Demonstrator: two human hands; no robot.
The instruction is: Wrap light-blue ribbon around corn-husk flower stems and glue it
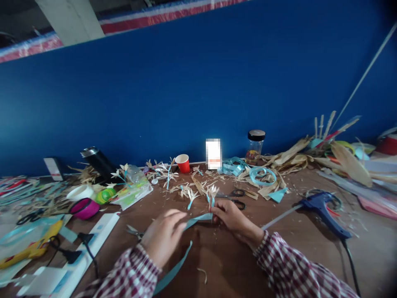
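A pale flower (213, 191), apparently made of dried husk, stands upright by its blue stem in the pinched fingers of my right hand (231, 217). From that stem a light-blue ribbon (198, 219) stretches left to my left hand (164, 236), whose fingers are closed on it and slightly blurred. The ribbon's loose tail (176, 267) curves down below my left hand. Just beyond the hands lies another husk flower (191, 198) with a blue stem. Scissors (237, 198) lie behind my right hand, partly hidden by it; a metal tool (133, 231) pokes out beside my left wrist.
A blue glue gun (325, 211) rests at right, a yellow one (34, 248) at left near a white power strip (89, 244). At the back are a red paper cup (182, 164), a lidded jar (256, 145), ribbon rolls (263, 176) and dried husks (291, 155).
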